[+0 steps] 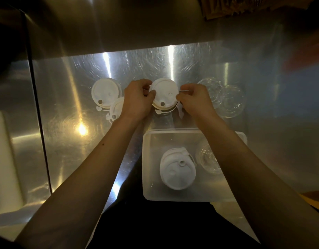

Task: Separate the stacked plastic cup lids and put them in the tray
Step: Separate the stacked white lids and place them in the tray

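A small stack of white cup lids [165, 95] sits on the steel counter at centre. My left hand [138, 99] pinches its left rim and my right hand [194, 100] pinches its right rim. Left of them lie two more white lids [104, 91], one [117, 109] partly under my left wrist. Clear plastic lids [227, 98] lie to the right. The translucent tray [146, 159] stands near me and holds white lids [177, 169] and a clear lid [208, 161], partly hidden by my right forearm.
The steel counter [74, 114] runs to a steel back wall. A dark seam [39, 112] divides it from a lower surface on the left, where a white object [4, 159] stands. A blurred reddish shape [304, 56] shows at the far right.
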`<state>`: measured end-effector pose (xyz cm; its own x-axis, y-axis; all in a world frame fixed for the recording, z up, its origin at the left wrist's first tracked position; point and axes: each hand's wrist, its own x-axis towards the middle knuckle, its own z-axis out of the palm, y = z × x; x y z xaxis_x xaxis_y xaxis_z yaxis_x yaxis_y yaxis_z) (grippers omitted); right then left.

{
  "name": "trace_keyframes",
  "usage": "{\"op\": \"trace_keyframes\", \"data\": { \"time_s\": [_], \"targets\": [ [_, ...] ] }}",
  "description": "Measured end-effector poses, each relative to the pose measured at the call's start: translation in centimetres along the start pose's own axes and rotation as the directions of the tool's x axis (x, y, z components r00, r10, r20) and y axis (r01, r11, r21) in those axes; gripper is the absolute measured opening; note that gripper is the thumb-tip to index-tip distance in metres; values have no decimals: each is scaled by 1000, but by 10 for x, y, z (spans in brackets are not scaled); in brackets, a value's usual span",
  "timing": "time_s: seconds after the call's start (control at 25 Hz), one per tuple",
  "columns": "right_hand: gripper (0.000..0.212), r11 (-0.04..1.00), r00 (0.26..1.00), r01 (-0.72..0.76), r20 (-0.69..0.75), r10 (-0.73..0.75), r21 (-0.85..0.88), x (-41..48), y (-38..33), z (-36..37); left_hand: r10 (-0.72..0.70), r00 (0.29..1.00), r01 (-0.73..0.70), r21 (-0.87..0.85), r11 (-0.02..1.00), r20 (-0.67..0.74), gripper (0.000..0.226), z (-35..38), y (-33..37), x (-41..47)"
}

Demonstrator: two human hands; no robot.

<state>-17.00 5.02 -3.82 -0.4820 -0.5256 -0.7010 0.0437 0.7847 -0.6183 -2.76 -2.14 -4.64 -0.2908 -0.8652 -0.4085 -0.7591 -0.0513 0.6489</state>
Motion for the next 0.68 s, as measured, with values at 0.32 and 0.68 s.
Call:
{"op": "trace_keyframes", "data": {
  "time_s": [0.32, 0.68],
  "targets": [
    [44, 995, 997, 78, -4, -78, 69, -16, -10, 2, -55, 996, 48, -92, 995, -74, 37, -21, 10, -13],
    [49, 975, 974, 224, 23, -224, 12, -44, -30, 23, -50, 987, 23, -174, 984, -153, 35, -68, 2, -36]
  ]
}}
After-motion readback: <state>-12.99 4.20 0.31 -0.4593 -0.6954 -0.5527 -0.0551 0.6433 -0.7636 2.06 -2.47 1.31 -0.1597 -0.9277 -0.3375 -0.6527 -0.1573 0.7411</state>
